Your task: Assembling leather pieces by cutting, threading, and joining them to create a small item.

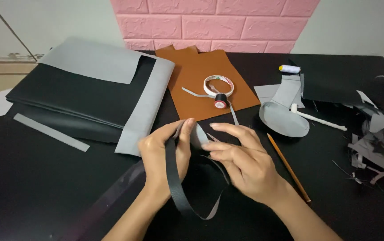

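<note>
Grey strip (50,132) lies far left on the black table (31,187), beside folded black and grey sheets (89,91); the left hand (163,154) pinches a black strap (174,178) that loops down near the centre; the right hand (241,160) pinches a grey piece (198,135) at the strap's top; beyond lie brown leather (201,76), tape (218,85) and thread (220,101); a pencil (288,167) lies just right; scraps (375,151) far right.
</note>
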